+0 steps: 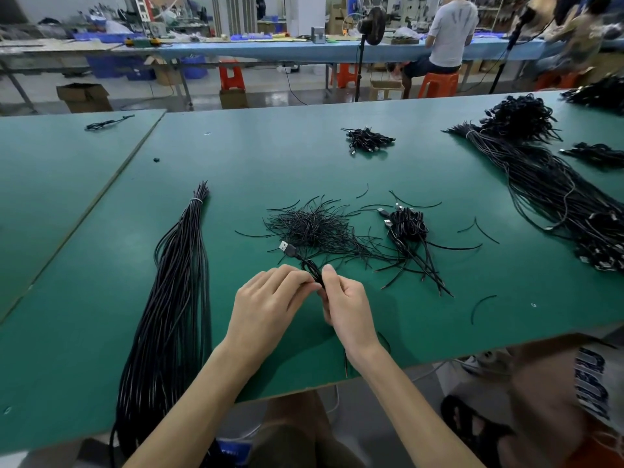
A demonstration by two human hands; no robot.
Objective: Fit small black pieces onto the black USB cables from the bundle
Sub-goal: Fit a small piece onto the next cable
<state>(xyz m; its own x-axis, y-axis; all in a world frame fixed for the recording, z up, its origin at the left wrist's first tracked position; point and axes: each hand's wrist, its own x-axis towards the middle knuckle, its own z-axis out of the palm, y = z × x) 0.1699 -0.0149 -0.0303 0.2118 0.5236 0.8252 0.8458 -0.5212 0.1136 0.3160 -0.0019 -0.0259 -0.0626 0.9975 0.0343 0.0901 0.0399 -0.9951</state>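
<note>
My left hand point(270, 300) and my right hand point(344, 307) meet above the green table point(101, 315), both pinching one coiled black USB cable point(312, 270). Its silver plug point(284, 246) sticks out up and to the left. Just beyond the hands lies a loose pile of thin black pieces point(312, 226). A long tied bundle of black cables point(172, 298) stretches along the table to the left of my left hand. The cable's tail hangs below my right wrist over the table edge.
A heap of coiled cables with plugs point(407, 224) lies right of the pile. Another small heap point(368, 140) sits farther back. Large cable bundles point(553, 187) fill the right side. Stray black pieces are scattered about. A person sits at a far bench.
</note>
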